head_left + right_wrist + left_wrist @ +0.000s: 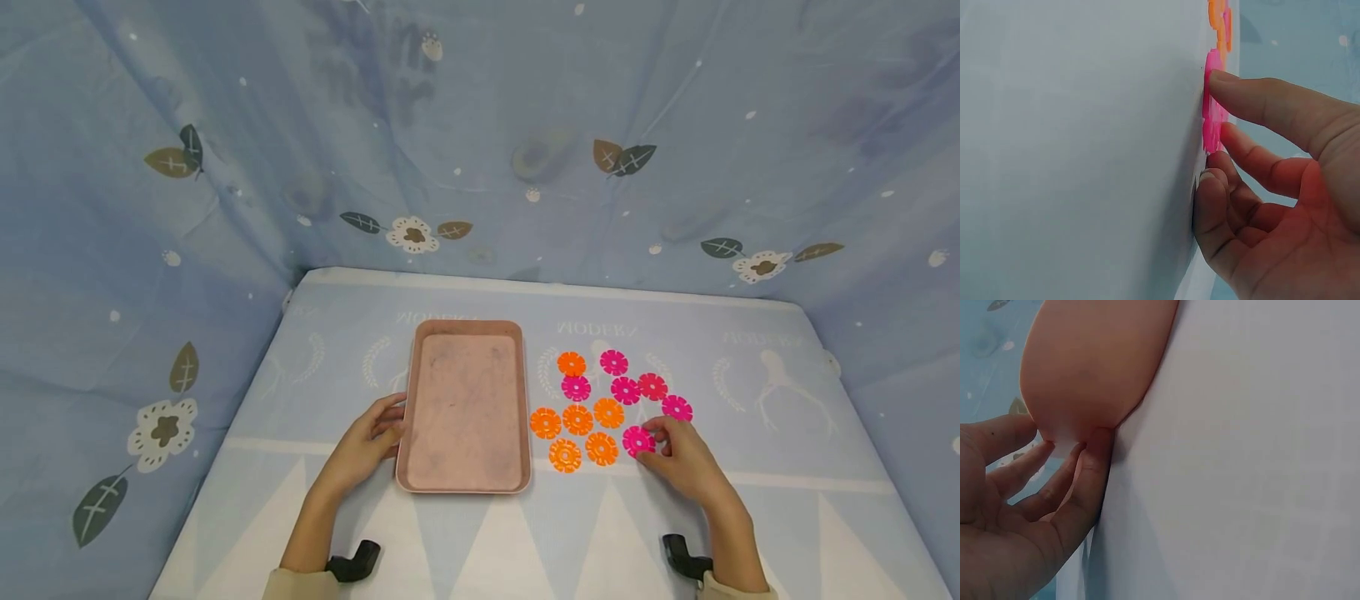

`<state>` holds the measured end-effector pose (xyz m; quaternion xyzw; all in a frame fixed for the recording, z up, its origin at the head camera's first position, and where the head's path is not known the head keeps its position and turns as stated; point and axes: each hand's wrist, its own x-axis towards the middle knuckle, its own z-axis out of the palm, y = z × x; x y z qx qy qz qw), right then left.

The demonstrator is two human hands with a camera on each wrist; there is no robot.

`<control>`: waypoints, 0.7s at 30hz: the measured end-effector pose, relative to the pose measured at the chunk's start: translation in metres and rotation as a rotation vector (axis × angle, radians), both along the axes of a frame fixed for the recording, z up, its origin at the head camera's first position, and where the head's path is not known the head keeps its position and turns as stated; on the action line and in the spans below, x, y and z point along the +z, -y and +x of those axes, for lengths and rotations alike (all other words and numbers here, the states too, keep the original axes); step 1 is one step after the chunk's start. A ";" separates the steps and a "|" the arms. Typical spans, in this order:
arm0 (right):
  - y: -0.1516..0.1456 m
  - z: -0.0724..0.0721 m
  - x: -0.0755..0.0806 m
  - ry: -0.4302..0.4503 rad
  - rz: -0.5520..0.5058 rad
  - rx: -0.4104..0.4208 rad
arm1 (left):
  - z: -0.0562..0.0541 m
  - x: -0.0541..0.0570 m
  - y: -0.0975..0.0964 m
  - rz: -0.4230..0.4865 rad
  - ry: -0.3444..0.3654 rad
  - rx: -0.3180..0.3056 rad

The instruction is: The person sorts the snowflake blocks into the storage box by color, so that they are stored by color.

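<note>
A shallow pink tray [465,408] lies lengthwise on the table. My left hand [372,437] is against its left side, with the thumb and relaxed fingertips touching the outer wall in the left wrist view. To the right of the tray lie several notched, flower-shaped plastic discs, among them an orange disc [577,420] and a magenta disc [613,362]. My right hand [682,458] pinches the nearest magenta disc [633,442] between thumb and fingers at its right edge. In the right wrist view, the thumb [1235,94] presses on this disc, close over the tabletop.
Orange discs sit mostly nearer the tray, magenta ones farther right and back. A patterned blue-and-white cloth [570,533] covers the table. Blue printed curtains [480,167] rise behind and at both sides. Black wrist mounts [356,562] show beside the sleeves.
</note>
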<state>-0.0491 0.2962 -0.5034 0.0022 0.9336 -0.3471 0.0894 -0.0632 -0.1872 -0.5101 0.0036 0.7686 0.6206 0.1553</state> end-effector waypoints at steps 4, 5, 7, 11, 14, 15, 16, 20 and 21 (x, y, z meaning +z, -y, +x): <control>0.000 0.000 0.001 0.009 -0.008 -0.004 | 0.000 -0.001 0.000 0.013 -0.001 -0.001; -0.001 -0.001 0.001 0.012 -0.012 -0.005 | 0.000 -0.001 0.001 0.013 -0.001 -0.002; -0.001 -0.001 0.001 0.024 -0.019 -0.014 | 0.000 -0.002 0.001 0.017 -0.002 -0.005; -0.004 0.000 0.002 0.060 -0.028 -0.050 | -0.001 -0.002 0.001 0.022 0.005 -0.007; -0.006 0.002 0.001 0.084 -0.047 -0.077 | -0.001 -0.003 0.001 0.019 0.010 -0.004; -0.007 0.002 0.001 0.086 -0.058 -0.081 | -0.001 -0.002 0.001 0.018 0.013 -0.003; -0.008 0.002 0.001 0.087 -0.072 -0.086 | -0.001 -0.002 0.001 0.018 0.016 0.000; -0.010 0.002 0.002 0.079 -0.126 -0.106 | 0.000 -0.002 0.001 0.013 0.025 0.006; -0.010 0.002 0.002 0.077 -0.139 -0.109 | 0.000 -0.002 0.001 0.012 0.026 0.007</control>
